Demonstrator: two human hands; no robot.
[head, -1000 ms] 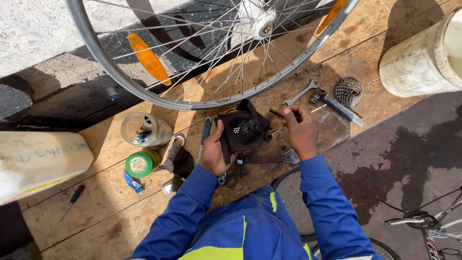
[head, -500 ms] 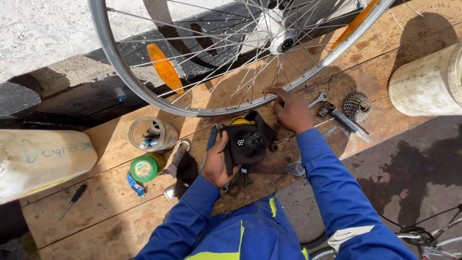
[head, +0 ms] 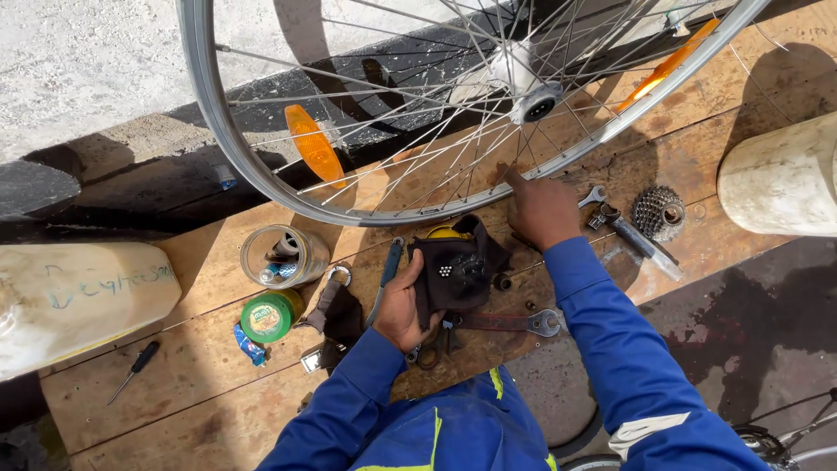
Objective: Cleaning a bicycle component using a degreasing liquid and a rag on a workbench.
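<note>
From the head view, I am seeing my left hand (head: 403, 305) gripping the black cloth bundle (head: 458, 269) on the wooden counter (head: 200, 384). My right hand (head: 542, 208) is reaching forward, fingers narrow, index tip touching the boards just under the wheel rim (head: 261, 183); it is holding nothing. The bundle is lying left of that hand, nearer me.

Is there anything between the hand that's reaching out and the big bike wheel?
Nothing visible. The right hand has a finger up by the wheel rim, with only bare wooden board under it.
</note>
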